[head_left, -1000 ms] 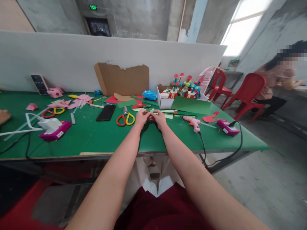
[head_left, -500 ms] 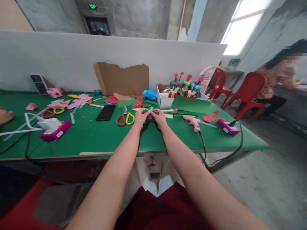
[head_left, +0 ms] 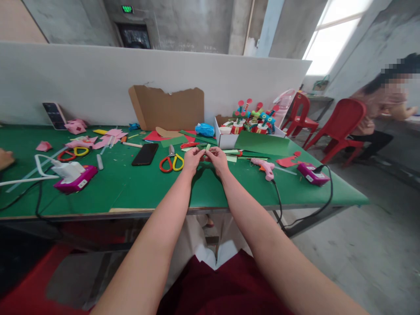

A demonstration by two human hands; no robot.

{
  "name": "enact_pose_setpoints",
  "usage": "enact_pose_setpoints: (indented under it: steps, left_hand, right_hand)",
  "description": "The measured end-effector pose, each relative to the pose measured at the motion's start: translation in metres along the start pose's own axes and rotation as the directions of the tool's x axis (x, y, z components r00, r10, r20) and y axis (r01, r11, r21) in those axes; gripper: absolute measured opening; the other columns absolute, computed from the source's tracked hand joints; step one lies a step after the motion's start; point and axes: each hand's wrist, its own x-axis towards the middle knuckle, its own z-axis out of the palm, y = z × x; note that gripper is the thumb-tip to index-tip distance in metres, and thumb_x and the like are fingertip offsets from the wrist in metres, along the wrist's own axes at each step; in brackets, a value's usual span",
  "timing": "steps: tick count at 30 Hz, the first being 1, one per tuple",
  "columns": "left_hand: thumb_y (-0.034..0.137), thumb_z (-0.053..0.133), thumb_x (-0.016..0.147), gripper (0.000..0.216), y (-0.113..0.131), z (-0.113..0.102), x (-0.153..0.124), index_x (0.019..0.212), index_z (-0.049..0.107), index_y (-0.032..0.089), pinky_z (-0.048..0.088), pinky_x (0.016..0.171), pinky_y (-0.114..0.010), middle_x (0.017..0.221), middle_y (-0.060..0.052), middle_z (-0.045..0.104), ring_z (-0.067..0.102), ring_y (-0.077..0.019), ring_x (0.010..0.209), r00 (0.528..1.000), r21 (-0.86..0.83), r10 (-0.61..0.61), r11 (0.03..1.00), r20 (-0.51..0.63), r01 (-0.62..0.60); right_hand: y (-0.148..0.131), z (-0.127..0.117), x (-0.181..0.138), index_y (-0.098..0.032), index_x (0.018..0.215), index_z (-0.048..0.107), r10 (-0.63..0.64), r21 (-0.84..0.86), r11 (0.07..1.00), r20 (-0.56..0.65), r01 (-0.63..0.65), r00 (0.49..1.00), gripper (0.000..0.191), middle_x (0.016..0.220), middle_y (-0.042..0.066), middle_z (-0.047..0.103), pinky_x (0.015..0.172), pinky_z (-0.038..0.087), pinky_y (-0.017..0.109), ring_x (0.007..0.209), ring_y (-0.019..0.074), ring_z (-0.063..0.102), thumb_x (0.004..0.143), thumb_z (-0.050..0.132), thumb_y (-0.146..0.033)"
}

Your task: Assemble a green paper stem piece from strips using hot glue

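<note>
My left hand [head_left: 194, 158] and my right hand [head_left: 216, 159] meet over the green table, fingertips pinched together. Between them is a small light green paper strip [head_left: 208, 148], mostly covered by the fingers. Just left of my left hand lie scissors [head_left: 171, 162] with one red and one yellow handle. A dark green folded paper spring [head_left: 202, 145] rests behind the fingertips. Pale green paper strips [head_left: 232, 155] lie beside my right hand, and farther right is a pink glue gun [head_left: 265, 168].
A white box [head_left: 226, 140] holds several colourful paper figures. A black phone [head_left: 145, 154], a blue packet [head_left: 205, 129] and pink paper scraps [head_left: 111, 137] lie around. Purple power sockets [head_left: 313, 174] with cords sit at both sides. Another person's hand [head_left: 5, 158] shows at far left; a seated person is at right.
The light green strip has tilted slightly between my fingertips while both hands keep nearly the same place. The other person's hand at the left edge has drawn back a little.
</note>
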Motion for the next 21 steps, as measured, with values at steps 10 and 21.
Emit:
enact_pose_setpoints:
  steps: [10, 21]
  left_hand:
    - [0.034, 0.076, 0.069, 0.036, -0.0027, -0.0010, 0.0013, 0.060, 0.045, 0.019, 0.037, 0.048, -0.020, 0.050, 0.007, 0.048, 0.045, -0.0075, 0.045, 1.000, 0.018, 0.004, 1.000, -0.014, -0.003]
    - [0.035, 0.077, 0.068, 0.028, -0.0022, -0.0024, 0.0022, 0.071, 0.058, 0.015, 0.040, 0.050, -0.021, 0.060, 0.002, 0.060, 0.052, -0.0090, 0.051, 0.995, 0.017, -0.089, 0.996, 0.049, 0.088]
  right_hand:
    - [0.0031, -0.0009, 0.0029, -0.022, 0.078, 0.057, 0.012, -0.048, 0.999, -0.013, -0.013, 1.000, 0.029, 0.060, -0.006, 0.061, 0.061, 0.055, 0.026, 0.056, 0.0118, 0.061, 0.068, 0.075, -0.042]
    - [0.0001, 0.0016, 0.0009, -0.023, 0.074, 0.051, 0.028, 0.006, 1.000, -0.001, -0.028, 1.000, 0.031, 0.055, -0.007, 0.060, 0.062, 0.058, 0.026, 0.056, 0.0118, 0.064, 0.068, 0.078, -0.038]
